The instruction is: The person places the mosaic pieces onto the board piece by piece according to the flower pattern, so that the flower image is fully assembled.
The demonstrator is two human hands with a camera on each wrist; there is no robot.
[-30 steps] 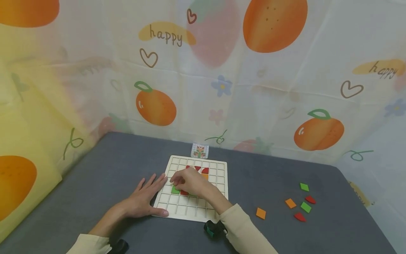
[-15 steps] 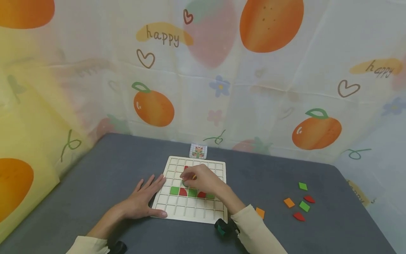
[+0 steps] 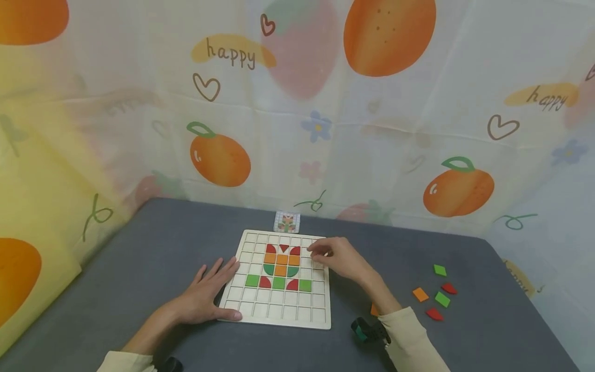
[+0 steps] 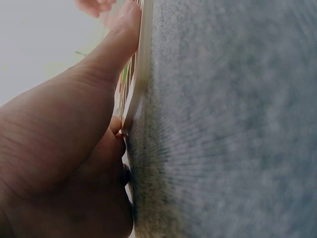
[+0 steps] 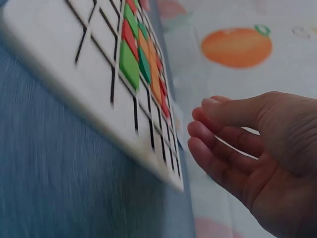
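Note:
A white grid board [image 3: 288, 312] lies on the grey table, with a pattern of coloured tiles in its cells. Red quarter-round tiles and a red triangle [image 3: 284, 249] form the top row; orange squares [image 3: 281, 259], dark green quarter-rounds [image 3: 269, 269], light green squares [image 3: 279, 283] and more red tiles sit below. My left hand [image 3: 200, 299] rests flat along the board's left edge, fingers spread, thumb at the near corner. Above the board's right side hovers my right hand [image 3: 341, 258], fingers loosely bent; in the right wrist view the hand [image 5: 267, 148] holds nothing.
A small pattern card [image 3: 286, 222] lies behind the board. To the right are loose tiles: green squares [image 3: 442, 299], red pieces [image 3: 435, 314] and an orange square [image 3: 420, 294]. Another orange tile [image 3: 374, 310] is partly hidden by the right forearm. A printed cloth [image 3: 279, 129] hangs behind the table.
My right hand has moved right, off the tile pattern, uncovering it. A dark green tile it had at its fingers half a second ago now sits on the board. The left hand stays put.

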